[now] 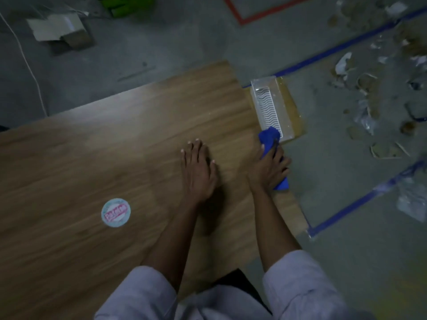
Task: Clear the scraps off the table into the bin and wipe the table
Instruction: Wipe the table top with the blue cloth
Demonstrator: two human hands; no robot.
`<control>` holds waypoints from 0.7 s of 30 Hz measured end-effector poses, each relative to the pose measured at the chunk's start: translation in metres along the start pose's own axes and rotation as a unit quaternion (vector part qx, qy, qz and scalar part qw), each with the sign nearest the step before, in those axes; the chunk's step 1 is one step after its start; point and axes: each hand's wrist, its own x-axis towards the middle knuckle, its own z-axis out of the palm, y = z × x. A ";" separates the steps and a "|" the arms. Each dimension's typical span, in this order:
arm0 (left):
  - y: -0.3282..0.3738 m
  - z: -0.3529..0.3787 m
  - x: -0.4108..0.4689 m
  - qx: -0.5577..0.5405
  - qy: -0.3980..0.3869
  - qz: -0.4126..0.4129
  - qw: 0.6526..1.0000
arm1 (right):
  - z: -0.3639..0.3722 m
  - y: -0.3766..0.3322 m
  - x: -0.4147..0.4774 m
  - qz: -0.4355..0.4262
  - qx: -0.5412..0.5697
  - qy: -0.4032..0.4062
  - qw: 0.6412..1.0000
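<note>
The desk point(115, 146) looks scrap-free bar one round label point(116, 212), and wiping seems under way. The right hand point(269, 168) clutches a blue cloth point(269, 137) in curled fingers at the desk edge. The left hand point(198, 169) rests flat, fingers straight.

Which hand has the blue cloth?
The right hand grips the blue cloth at the table edge, near the clear bin. The left hand lies flat on the wood, holding nothing.

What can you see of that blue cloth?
The blue cloth is bright, soft-looking fabric, bunched into a wad. It lies at the right edge of the wooden table, gripped under the right hand. One end pokes out ahead of the hand toward a clear plastic tray; the other shows beside the hand's heel.
</note>
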 end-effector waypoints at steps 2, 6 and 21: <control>0.002 0.000 -0.026 0.006 -0.022 0.001 1.000 | -0.011 0.032 -0.018 0.044 -0.015 0.005 0.999; -0.009 -0.003 -0.088 -0.009 -0.037 -0.009 0.999 | -0.032 0.085 -0.067 0.051 -0.033 0.069 0.996; -0.145 -0.043 -0.385 -0.020 0.232 -0.093 0.968 | -0.033 0.055 -0.436 -0.306 0.135 -0.158 0.929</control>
